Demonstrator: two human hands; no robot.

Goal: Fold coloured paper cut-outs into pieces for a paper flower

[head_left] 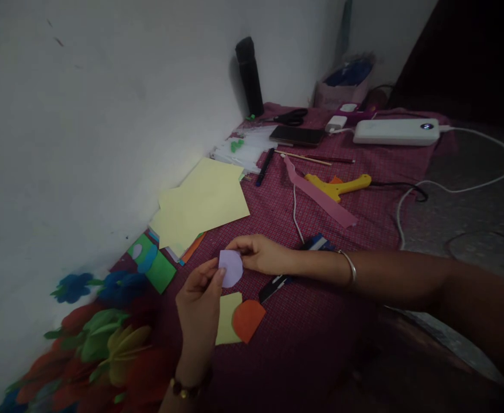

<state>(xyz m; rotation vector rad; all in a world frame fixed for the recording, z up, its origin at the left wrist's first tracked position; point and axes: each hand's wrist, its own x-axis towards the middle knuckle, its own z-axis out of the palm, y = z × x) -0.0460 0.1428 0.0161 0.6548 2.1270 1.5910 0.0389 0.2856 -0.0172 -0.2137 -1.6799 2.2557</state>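
A small lilac paper piece, rounded with one squared corner, is held up between both hands. My left hand pinches its left edge, thumb in front. At its upper right side, the closed fingers of my right hand grip the same piece. Below lie a pale yellow paper piece and an orange paper piece that partly overlaps it. A dark, flat tool with a blue end lies partly hidden under my right forearm.
Yellow sheets and green paper lie by the wall. Paper flowers fill the lower left. Beyond my hands are a yellow glue gun, pink strip, phone, scissors, black bottle and cabled white power bank.
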